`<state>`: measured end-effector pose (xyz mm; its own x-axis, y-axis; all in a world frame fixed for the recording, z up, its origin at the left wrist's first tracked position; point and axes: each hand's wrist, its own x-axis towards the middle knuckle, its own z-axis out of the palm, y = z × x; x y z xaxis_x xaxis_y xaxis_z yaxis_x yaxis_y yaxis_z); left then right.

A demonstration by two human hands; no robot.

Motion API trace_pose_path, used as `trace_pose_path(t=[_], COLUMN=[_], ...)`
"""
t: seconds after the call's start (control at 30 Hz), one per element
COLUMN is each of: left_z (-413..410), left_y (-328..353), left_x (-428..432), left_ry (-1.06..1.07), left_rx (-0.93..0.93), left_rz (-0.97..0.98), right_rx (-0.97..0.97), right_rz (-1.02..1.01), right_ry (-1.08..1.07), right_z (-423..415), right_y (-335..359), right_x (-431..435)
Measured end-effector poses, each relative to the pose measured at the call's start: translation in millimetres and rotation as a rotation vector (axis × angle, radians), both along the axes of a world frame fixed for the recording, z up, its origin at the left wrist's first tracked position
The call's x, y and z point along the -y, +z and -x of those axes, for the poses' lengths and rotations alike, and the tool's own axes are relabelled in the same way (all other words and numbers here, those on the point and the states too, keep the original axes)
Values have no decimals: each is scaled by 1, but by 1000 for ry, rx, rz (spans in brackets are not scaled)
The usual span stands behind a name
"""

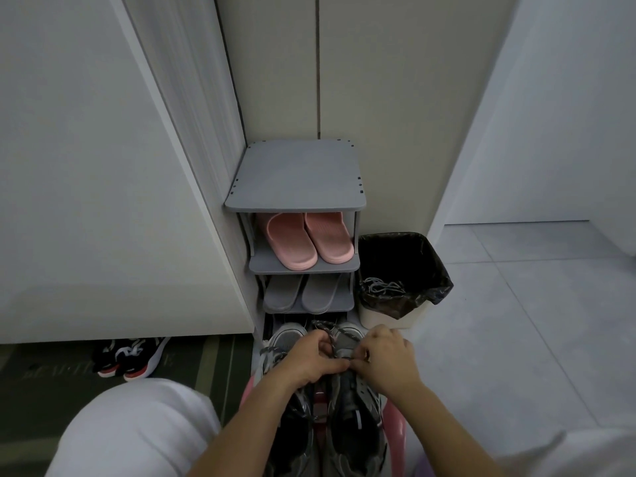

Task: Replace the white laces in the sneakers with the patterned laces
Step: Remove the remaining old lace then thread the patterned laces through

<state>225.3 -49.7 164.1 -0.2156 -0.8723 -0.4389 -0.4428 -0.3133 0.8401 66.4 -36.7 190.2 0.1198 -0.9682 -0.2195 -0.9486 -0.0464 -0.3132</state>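
Hands work over grey sneaker (351, 404): left hand (311, 361) has fingers curled, gripping patterned lace (327, 333), which loops up above the toe. Right hand (387, 361) pinches the same lace near the tongue, fingertips touching the left hand's. Second grey sneaker (287, 339) sits just beside. White laces (382, 287) lie in black-bagged bin (432, 263) beside grey shoe rack (296, 180).

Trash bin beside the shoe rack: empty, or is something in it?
Not empty: a tangle of pale laces lies at the bottom of the black-lined bin.
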Motion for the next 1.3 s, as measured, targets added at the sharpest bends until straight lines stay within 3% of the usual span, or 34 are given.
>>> trace_pose_path(t=[0.13,0.3,0.5,0.6,0.77,0.93,1.1,1.3], left_z=[0,0,0,0,0,2,3,2], left_y=[0,-1,-2,-2,-1,-2,-1,-6], left_x=[0,0,-1,-1,-1,-1,0,1], left_ry=[0,21,35,32,27,28,24,53], left_rx=[14,-10,0,9,26,41,74,91], left_rz=[21,10,22,28,34,43,68,61], right_rx=[-76,-16,280,310,354,96,-69,32], right_rz=[-36,21,-90,-126,-9,26,-42,-88], right_ry=[29,-56,-566,-704,-449,-167,-133,-387], right_z=[-3,5,47,64,40,2,-6,26], right_y=[-1,-8,-22,-23,-12,-10,-16,-15], right_x=[5,-5,-14,-18,-16,-7,0,-10])
